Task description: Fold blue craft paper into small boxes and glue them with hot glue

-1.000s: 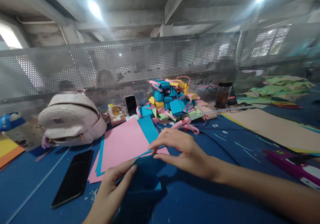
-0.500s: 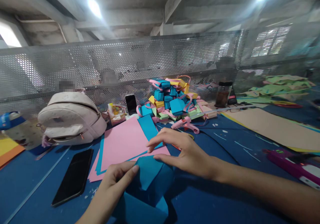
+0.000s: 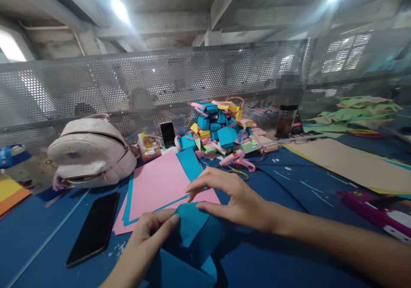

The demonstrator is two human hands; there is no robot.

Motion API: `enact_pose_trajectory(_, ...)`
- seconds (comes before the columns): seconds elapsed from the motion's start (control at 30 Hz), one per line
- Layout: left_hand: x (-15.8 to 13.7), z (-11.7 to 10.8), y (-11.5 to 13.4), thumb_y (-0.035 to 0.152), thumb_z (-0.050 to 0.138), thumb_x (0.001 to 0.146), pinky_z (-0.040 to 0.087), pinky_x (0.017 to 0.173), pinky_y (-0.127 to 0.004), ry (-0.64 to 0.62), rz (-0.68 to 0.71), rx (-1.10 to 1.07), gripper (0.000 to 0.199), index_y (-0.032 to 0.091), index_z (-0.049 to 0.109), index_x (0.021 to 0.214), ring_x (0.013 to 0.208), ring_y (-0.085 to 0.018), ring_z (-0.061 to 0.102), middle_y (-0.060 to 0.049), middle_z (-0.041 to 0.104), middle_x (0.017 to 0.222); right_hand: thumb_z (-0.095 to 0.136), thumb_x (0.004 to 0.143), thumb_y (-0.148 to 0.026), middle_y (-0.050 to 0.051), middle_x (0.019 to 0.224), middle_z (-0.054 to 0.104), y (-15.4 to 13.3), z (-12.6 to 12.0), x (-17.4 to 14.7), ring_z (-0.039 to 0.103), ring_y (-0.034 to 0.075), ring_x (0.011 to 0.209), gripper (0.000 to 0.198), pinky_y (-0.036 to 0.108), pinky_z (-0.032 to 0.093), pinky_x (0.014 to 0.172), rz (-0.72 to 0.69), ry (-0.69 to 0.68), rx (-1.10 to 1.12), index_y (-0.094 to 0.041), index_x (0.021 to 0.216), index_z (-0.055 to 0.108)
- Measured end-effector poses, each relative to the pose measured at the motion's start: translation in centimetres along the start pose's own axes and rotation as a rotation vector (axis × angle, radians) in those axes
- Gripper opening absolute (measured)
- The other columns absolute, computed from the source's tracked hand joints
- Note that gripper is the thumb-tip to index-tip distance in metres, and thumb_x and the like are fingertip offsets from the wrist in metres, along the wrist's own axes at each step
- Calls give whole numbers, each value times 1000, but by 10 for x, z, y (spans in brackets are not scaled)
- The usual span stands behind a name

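A partly folded blue paper box is between my hands at the near middle of the table, with one flap lying over its top. My left hand is closed on the left edge of that box, its thumb lying on top of the paper. At the far right edge of the flap is my right hand. Its thumb touches the paper, while the curved fingers stay apart from the thumb above the far edge. Behind the box lie pink paper sheets with blue sheets among them. The box's underside is hidden.
A black phone and a white backpack are on the left. Farther back is a pile of small paper boxes, with a pink glue gun before it. A magenta device lies at the right, near beige sheets.
The fingers of my right hand have come down slightly toward the far edge of the blue paper. My left hand keeps its hold. The view has shifted a little.
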State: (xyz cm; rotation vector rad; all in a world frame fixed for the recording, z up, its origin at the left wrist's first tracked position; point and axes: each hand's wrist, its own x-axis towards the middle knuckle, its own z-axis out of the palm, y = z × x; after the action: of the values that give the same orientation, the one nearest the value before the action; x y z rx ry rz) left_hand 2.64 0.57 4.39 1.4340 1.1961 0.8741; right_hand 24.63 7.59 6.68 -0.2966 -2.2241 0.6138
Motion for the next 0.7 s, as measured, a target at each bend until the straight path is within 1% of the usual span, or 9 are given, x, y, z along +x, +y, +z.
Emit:
enact_pose_trajectory(0.1,0,-1,-3,59,61,83,36,57,-22,33,20,2,48,13,66,66,57,-13,44,0,52,59,67,90,-15,3,104,73,1,0,0,62,18,102,28,31,45,92,1,1,-6,-20,117,62)
enact_pose_trajectory(0.17,1,-1,-4,59,61,82,36,57,-22,49,34,0,50,14,64,62,56,-13,44,0,52,58,67,90,-14,3,103,73,1,-1,0,62,17,102,28,31,45,92,-2,2,-9,-20,117,62)
enact_pose_trajectory(0.33,2,-2,-1,64,60,80,30,57,-23,17,3,42,53,14,56,63,60,-12,36,2,41,61,67,90,-12,2,103,72,3,-1,0,61,17,100,30,31,45,90,-15,12,-15,-20,118,61)
enact_pose_trajectory(0.43,3,-2,0,65,59,80,29,57,-23,28,5,65,54,14,53,63,61,-12,33,2,37,63,67,89,-11,2,102,72,5,-1,0,61,17,99,29,30,45,90,-21,29,-30,-19,116,62)
enact_pose_trajectory(0.7,2,-5,-1,63,61,80,32,57,-23,43,2,35,52,13,62,67,60,-13,38,0,44,61,65,90,-10,3,100,72,8,-3,1,62,18,98,27,32,47,88,-37,35,-42,-19,115,61)
